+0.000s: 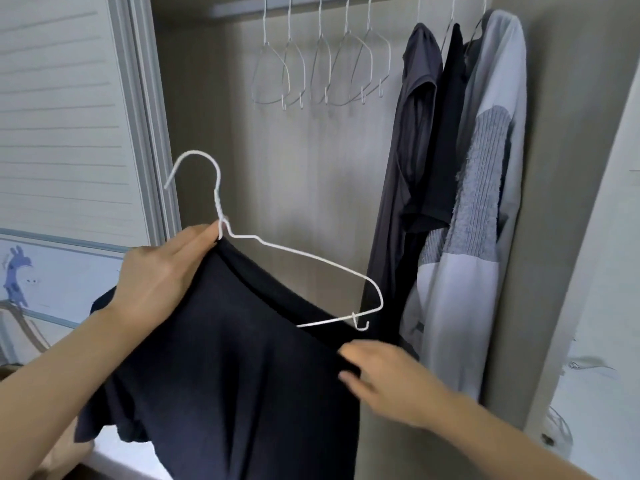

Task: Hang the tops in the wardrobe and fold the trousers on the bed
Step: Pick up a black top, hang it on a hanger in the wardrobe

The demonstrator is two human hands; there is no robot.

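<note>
Two hands: both on one dark top in front of the open wardrobe.
Sliding door [69, 116]: pale, with thin horizontal lines, at the far left; a blue cartoon print sits on its lower panel.
Left hand [156, 275]: fingers curled round the collar of the dark top and the neck of the white hanger, gripping both together just below the hook.
White hanger [294, 252]: thin wire, tilted, hook pointing up and left; its left shoulder is hidden inside the top, its right shoulder and small end hook stick out bare above the neckline.
Dark top [225, 375]: navy, short-sleeved, hanging down from the left hand across the lower middle; one sleeve droops at the lower left. It is held in the air, well below the rail.
Right hand [381, 372]: pinches the dark top's neckline edge between thumb and fingers, just below the hanger's bare end; blurred.
Empty hangers [318, 64]: five thin wire ones, close together on the rail [277, 5] at the top middle.
Grey top [408, 140]: hangs on the rail to the right of the empty hangers.
Black top [450, 133]: hangs just beside the grey top, touching it.
Pale blue top [495, 168]: furthest right, against the wardrobe side wall [554, 168], with a ribbed grey sleeve patch.
</note>
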